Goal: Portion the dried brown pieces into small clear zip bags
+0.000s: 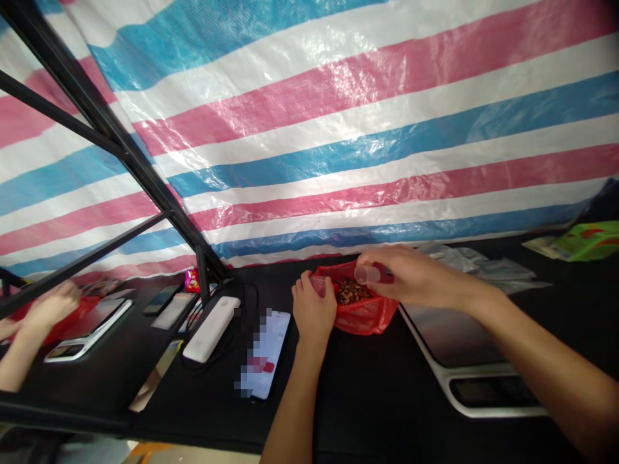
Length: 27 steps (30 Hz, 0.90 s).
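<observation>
The red plastic bag [368, 318] sits open on the black table [367, 412], thin and crumpled, with a loose pile of small brown granules [351, 292] inside. The left hand [313, 308] holds the bag's near rim. The right hand [413, 274] is apart from it, reaching over the bag's mouth and pinching a small clear plastic tube [367, 274]. The tube is smooth and translucent and lies roughly level, its long axis running sideways with its rounded end pointing toward the left hand. A red piece [385, 274] shows behind the right fingers, partly hidden, so its shape is unclear.

A white power bank [211, 328] and a phone [265, 354] with a blurred screen lie left of the bag. To the right are a flat scale [464, 361] with a silver rim, clear plastic packets [483, 267] and a green packet [587, 241]. A striped woven tarp [338, 142] hangs behind.
</observation>
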Available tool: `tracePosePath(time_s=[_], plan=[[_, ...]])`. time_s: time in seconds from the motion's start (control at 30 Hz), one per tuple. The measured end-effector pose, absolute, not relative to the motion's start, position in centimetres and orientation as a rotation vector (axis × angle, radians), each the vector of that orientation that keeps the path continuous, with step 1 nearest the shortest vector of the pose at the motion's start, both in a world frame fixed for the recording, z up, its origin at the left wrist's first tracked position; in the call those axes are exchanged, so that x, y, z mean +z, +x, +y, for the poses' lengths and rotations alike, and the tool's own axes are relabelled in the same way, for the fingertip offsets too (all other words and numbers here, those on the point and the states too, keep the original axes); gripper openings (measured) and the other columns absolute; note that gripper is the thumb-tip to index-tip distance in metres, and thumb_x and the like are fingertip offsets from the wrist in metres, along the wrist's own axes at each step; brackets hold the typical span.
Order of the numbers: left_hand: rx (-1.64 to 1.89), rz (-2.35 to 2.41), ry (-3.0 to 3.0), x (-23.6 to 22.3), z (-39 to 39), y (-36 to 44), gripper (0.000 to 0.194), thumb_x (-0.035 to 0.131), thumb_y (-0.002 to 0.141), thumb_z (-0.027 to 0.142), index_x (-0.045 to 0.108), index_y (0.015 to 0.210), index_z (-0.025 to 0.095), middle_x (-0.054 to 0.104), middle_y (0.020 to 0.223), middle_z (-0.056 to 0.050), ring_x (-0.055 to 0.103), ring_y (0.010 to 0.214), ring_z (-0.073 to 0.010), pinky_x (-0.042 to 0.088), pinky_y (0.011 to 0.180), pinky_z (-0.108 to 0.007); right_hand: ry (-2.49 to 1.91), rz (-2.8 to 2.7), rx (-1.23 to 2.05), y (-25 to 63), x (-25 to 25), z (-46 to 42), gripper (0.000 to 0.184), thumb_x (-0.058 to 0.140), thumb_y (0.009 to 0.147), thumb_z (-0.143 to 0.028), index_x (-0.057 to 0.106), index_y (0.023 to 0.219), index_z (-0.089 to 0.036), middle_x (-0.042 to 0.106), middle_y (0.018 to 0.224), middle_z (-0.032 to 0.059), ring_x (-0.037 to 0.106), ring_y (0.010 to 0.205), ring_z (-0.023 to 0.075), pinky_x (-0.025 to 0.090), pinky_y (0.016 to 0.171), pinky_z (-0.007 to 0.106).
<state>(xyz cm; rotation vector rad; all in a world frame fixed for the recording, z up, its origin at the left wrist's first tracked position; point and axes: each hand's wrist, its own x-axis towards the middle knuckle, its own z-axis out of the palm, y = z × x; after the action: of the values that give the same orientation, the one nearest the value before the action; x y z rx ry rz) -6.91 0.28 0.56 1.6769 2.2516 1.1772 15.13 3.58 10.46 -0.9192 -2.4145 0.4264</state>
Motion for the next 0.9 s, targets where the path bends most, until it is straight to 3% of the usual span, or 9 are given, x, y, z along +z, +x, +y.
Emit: tracePosePath(time_s=[0.07,0.17,0.3,0.47,0.53,0.7,0.9], plan=[[1.231,2.238,1.666,0.6,0.3,-7.0,0.039,0.054,0.100,0.041,0.060,0.128,0.016,0.069,0.124,-0.020,0.060,0.124,-0.0380,0.049,0.103,-0.050,-0.997,-2.635,0.243,13.4,9.5,4.7,0.017,0.062,0.085,-0.010,0.072,0.081,-0.023,0.077,0.085,0.0045,0.072,0.085,0.0254,0.050,0.083,0.036],[1.293,2.176,1.604,1.0,0.2,-6.8,0.039,0.052,0.102,0.041,0.059,0.130,0.015,0.068,0.128,-0.020,0.064,0.120,-0.0367,0.050,0.102,-0.048,-1.117,-2.830,0.103,12.6,7.8,5.9,0.019,0.062,0.080,-0.004,0.073,0.077,-0.020,0.078,0.088,0.0097,0.073,0.091,0.0297,0.049,0.085,0.039],[1.304,2.102,1.589,1.2,0.0,-6.0,0.039,0.051,0.102,0.042,0.057,0.132,0.017,0.065,0.133,-0.020,0.069,0.115,-0.0346,0.053,0.098,-0.044,-1.108,-2.888,0.127,12.8,7.3,6.2,0.017,0.070,0.076,-0.008,0.077,0.086,-0.020,0.078,0.100,0.0107,0.072,0.103,0.0309,0.049,0.086,0.037],[1.322,1.935,1.597,0.5,0.2,-5.7,0.037,0.050,0.103,0.042,0.059,0.128,0.016,0.069,0.126,-0.020,0.068,0.119,-0.0340,0.051,0.103,-0.046,-1.175,-2.818,0.219,12.5,7.3,5.8,0.008,0.073,0.079,-0.010,0.076,0.082,-0.018,0.078,0.080,0.0101,0.075,0.075,0.0269,0.047,0.066,0.031],[1.306,1.863,1.540,0.1,0.3,-5.9,0.037,0.050,0.103,0.045,0.061,0.126,0.018,0.072,0.118,-0.018,0.070,0.113,-0.0326,0.052,0.099,-0.045,-1.176,-2.800,0.204,12.2,6.7,5.9,0.009,0.073,0.080,-0.008,0.076,0.085,-0.016,0.078,0.082,0.0133,0.076,0.078,0.0293,0.049,0.068,0.032],[1.343,1.747,1.374,-0.4,0.8,-6.1,0.035,0.050,0.102,0.050,0.064,0.114,0.020,0.076,0.103,-0.011,0.073,0.095,-0.0262,0.053,0.088,-0.038,-1.124,-2.816,0.190,11.5,5.2,6.8,0.019,0.078,0.080,-0.016,0.076,0.099,-0.013,0.076,0.112,0.0198,0.074,0.101,0.0347,0.054,0.084,0.036],[1.426,1.658,1.305,-0.6,1.2,-6.1,0.035,0.049,0.102,0.049,0.065,0.109,0.019,0.075,0.101,-0.008,0.071,0.095,-0.0237,0.053,0.089,-0.035,-1.156,-2.814,0.284,11.4,4.5,7.2,0.021,0.070,0.086,-0.018,0.075,0.105,-0.012,0.079,0.109,0.0183,0.076,0.099,0.0332,0.053,0.081,0.033]])
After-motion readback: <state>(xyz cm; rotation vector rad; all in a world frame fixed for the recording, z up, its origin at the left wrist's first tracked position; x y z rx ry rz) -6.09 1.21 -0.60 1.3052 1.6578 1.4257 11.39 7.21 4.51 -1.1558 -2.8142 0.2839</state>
